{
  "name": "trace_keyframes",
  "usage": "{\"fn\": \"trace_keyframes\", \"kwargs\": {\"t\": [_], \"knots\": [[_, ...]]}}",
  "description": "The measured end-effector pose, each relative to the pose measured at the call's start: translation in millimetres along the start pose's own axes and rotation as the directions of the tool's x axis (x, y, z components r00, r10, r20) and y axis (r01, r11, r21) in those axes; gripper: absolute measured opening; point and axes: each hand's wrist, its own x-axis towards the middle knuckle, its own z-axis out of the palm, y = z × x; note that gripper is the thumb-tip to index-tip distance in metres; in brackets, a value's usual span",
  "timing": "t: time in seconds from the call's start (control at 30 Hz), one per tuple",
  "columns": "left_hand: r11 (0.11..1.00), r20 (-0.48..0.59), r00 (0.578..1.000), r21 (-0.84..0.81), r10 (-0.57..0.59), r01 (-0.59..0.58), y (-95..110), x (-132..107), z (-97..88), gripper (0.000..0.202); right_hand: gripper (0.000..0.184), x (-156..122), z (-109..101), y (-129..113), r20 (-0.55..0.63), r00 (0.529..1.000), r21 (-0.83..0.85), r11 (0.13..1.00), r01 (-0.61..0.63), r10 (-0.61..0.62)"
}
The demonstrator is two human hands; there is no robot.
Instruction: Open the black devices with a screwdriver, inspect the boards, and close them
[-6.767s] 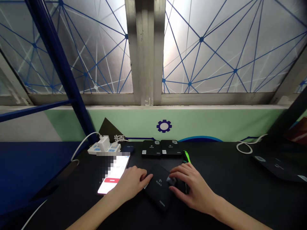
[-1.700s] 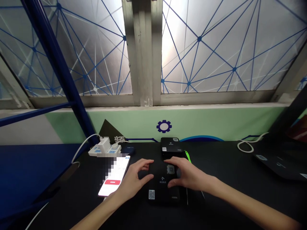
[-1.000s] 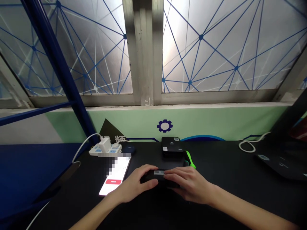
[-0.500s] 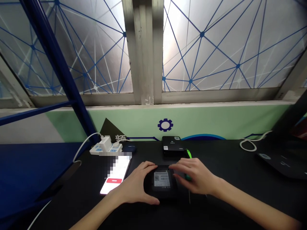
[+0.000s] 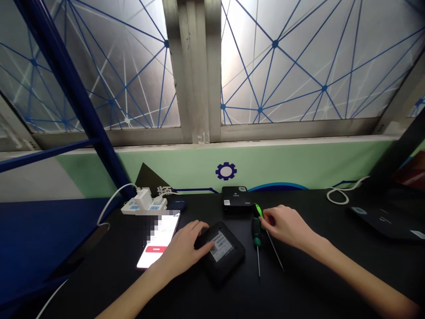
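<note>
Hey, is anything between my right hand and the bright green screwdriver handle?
Nothing visible: your right hand is right at the bright green handle, touching it or almost. The other screwdriver lies nearer you, to the hand's left, not between them.

Frosted windows (image 5: 282, 66) webbed with blue lines — green wall (image 5: 299, 164) below, blue steel post (image 5: 71, 97) at left.

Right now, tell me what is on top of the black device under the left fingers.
The black device has a printed label on top. The left hand rests its fingertips beside the label, covering that part of the surface.
</note>
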Motion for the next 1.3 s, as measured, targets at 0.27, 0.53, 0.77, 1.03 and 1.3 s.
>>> {"fn": "trace_keyframes", "kwargs": {"t": [0.27,0.53,0.77,1.03,1.3], "knots": [[0.999,0.071,0.997,-0.003,0.037,-0.037,-3.2,0.1,4.2,0.039,0.042,-8.8,8.2,-25.6,0.069,0.994,-0.076,0.994,-0.084,0.089],[0.998,0.083,0.996,0.055,0.014,-0.019,-1.7,-1.7,12.1,0.052,0.042,-7.4,16.6,-36.2,0.089,0.986,-0.046,0.989,-0.141,0.145],[0.967,-0.1,0.99,0.243,0.101,-0.074,1.2,-3.1,16.4,0.043,0.045,-6.2,18.0,-37.6,0.104,0.985,0.048,0.989,-0.143,0.137],[0.953,0.057,0.965,0.153,0.256,-0.262,-3.3,-7.6,7.3,0.083,0.048,-5.7,19.9,-34.2,0.207,0.97,0.369,0.908,-0.197,0.127],[0.984,0.153,0.975,0.041,0.164,-0.172,-5.2,-4.8,8.5,0.098,0.04,1.9,14.9,-26.7,0.0,0.994,0.892,0.45,-0.049,0.109]]}}
